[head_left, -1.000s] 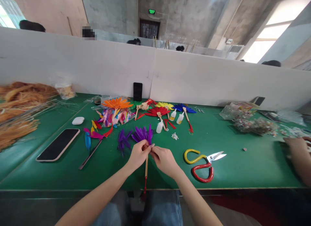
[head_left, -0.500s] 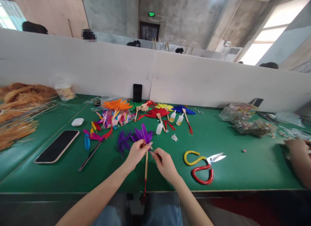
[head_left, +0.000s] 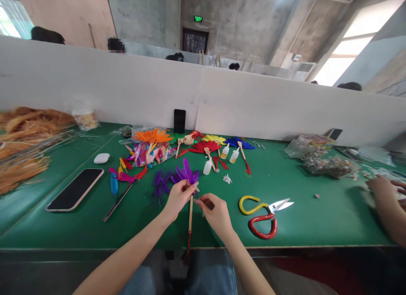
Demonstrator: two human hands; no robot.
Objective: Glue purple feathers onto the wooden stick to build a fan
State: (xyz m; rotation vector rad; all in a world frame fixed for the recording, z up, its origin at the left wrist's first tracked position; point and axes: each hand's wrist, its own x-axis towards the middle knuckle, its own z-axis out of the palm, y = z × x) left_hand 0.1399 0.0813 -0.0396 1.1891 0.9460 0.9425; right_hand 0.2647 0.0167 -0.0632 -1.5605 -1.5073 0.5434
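My left hand (head_left: 178,196) is closed round the top of a thin wooden stick (head_left: 190,214), just under a fan of purple feathers (head_left: 185,175) fixed to it. A red tassel (head_left: 189,241) hangs from the stick's lower end over the table edge. My right hand (head_left: 216,211) is beside it, fingers pinched near the stick on something too small to make out. Loose purple feathers (head_left: 160,183) lie just left of the fan on the green table (head_left: 317,219).
Red-and-yellow-handled scissors (head_left: 263,212) lie to the right. Finished feather fans (head_left: 207,146), small glue bottles (head_left: 208,166), a bag of coloured feathers (head_left: 151,152) and a phone (head_left: 75,189) sit around. Straw (head_left: 22,142) is piled far left. Another person's hand (head_left: 383,193) works at the right edge.
My right hand has drawn slightly back and down from the feather fan. The left hand keeps its hold on the stick. The other person's hand at the right has shifted a little left.
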